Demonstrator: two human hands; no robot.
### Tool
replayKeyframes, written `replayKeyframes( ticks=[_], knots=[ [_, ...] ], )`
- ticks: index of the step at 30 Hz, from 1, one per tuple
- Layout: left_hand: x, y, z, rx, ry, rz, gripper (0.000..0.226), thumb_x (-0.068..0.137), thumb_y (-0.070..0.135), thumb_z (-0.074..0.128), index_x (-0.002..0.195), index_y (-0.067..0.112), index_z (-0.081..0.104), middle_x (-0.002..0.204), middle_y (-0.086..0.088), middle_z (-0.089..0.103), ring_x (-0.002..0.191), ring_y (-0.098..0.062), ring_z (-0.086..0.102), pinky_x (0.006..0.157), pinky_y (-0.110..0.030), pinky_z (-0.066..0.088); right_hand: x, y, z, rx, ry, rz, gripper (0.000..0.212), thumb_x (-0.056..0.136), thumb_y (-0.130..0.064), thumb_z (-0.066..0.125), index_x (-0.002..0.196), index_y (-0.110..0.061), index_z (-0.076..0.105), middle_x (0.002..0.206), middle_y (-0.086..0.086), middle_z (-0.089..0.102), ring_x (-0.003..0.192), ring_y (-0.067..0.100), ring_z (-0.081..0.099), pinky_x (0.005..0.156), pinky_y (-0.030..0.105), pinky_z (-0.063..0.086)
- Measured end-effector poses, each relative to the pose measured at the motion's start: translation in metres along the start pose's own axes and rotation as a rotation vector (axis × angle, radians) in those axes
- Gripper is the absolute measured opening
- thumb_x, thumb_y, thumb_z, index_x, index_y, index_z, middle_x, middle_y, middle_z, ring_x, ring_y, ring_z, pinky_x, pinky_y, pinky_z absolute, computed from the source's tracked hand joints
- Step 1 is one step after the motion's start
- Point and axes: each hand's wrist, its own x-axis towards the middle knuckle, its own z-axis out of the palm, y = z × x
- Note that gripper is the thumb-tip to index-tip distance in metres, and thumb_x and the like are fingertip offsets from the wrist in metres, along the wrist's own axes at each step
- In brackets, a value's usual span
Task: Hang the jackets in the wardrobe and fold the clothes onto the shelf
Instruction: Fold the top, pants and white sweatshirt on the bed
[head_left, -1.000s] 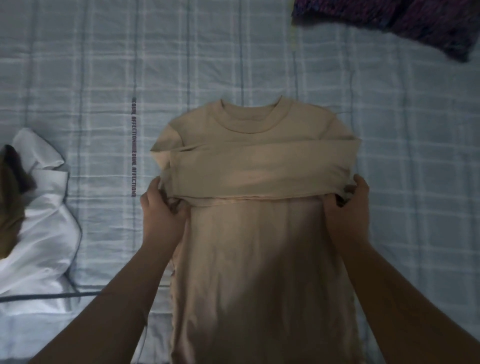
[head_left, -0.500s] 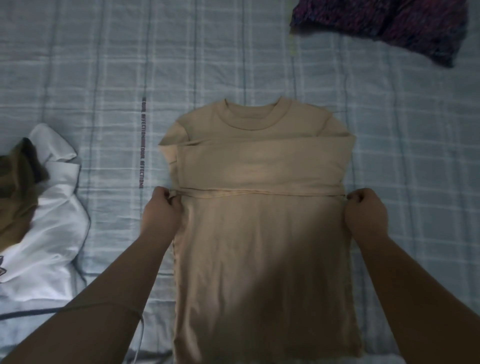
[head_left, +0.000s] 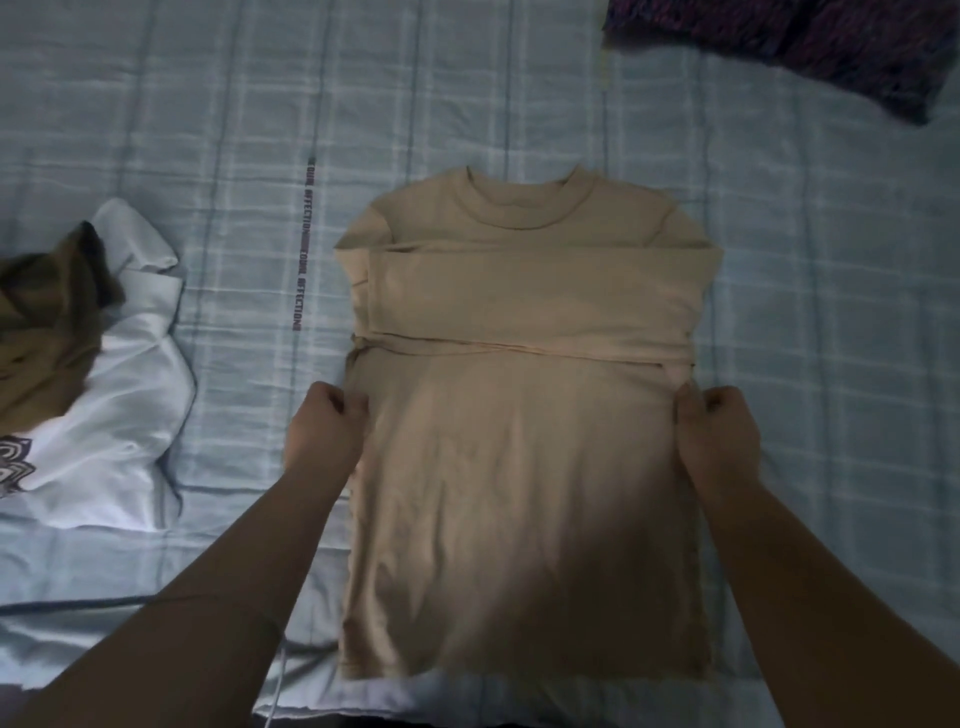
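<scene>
A beige long-sleeved top (head_left: 524, 467) lies flat on the bed, collar away from me, with both sleeves folded across the chest in a band. My left hand (head_left: 324, 431) is closed at the top's left side edge, just below the sleeve band, and seems to pinch the fabric. My right hand (head_left: 719, 436) is closed in the same way at the right side edge. Both forearms reach in from the bottom of the view.
The bed is covered by a light blue checked sheet (head_left: 831, 312). A white garment (head_left: 119, 415) with an olive garment (head_left: 47, 327) on it lies at the left. A dark purple patterned cloth (head_left: 810, 41) lies at the top right. A thin white cable (head_left: 280, 696) runs near the bottom.
My hands let go of the folded sleeves and slid down toward me along the top's side edges. The sleeve band now lies flat across the chest.
</scene>
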Motion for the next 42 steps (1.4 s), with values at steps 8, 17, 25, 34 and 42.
replayKeyframes(
  ticks=[8,17,25,34,42],
  knots=[
    [-0.069,-0.063,0.013,0.027,-0.08,0.063,0.035,0.084,0.037,0.067,0.106,0.021,0.044,0.099,-0.003,0.061,0.088,-0.028,0.06,0.08,-0.04,0.049,-0.087,0.082,-0.011,-0.106,-0.155,0.07,0.028,0.091,-0.03,0.059,0.115,-0.015,0.058,0.103,0.014,0.068,0.097,0.036,0.064,0.079,0.039,0.047],
    [-0.133,-0.122,0.006,0.092,-0.458,-0.012,0.029,0.085,0.029,0.072,0.079,0.002,0.061,0.075,-0.015,0.064,0.077,-0.034,0.064,0.059,-0.033,0.038,-0.157,0.12,-0.015,-0.143,-0.35,0.148,0.021,0.088,-0.028,0.058,0.099,-0.011,0.058,0.088,0.012,0.058,0.075,0.027,0.051,0.072,0.033,0.038],
    [-0.162,-0.144,-0.006,-0.326,-0.453,-0.101,0.02,0.093,0.022,0.065,0.095,0.004,0.057,0.08,-0.011,0.062,0.065,-0.021,0.056,0.055,-0.03,0.043,-0.187,0.146,-0.03,0.051,-0.229,0.11,0.03,0.098,-0.022,0.051,0.087,0.003,0.062,0.078,0.017,0.06,0.071,0.029,0.056,0.057,0.029,0.039],
    [-0.163,-0.203,-0.028,-0.536,-0.556,-0.165,0.017,0.094,0.023,0.066,0.101,0.008,0.072,0.082,-0.011,0.074,0.075,-0.024,0.064,0.07,-0.039,0.054,-0.209,0.183,-0.036,0.407,-0.23,0.397,0.014,0.098,-0.018,0.058,0.097,-0.005,0.062,0.078,0.008,0.059,0.065,0.018,0.057,0.05,0.019,0.052],
    [-0.19,-0.235,-0.03,-0.291,-0.465,-0.069,0.017,0.097,0.021,0.064,0.095,0.004,0.069,0.079,-0.012,0.069,0.062,-0.022,0.061,0.051,-0.028,0.05,-0.239,0.229,-0.032,0.435,-0.282,0.543,0.034,0.098,-0.027,0.059,0.069,-0.009,0.055,0.054,0.011,0.053,0.038,0.016,0.051,0.042,0.025,0.04]
  ],
)
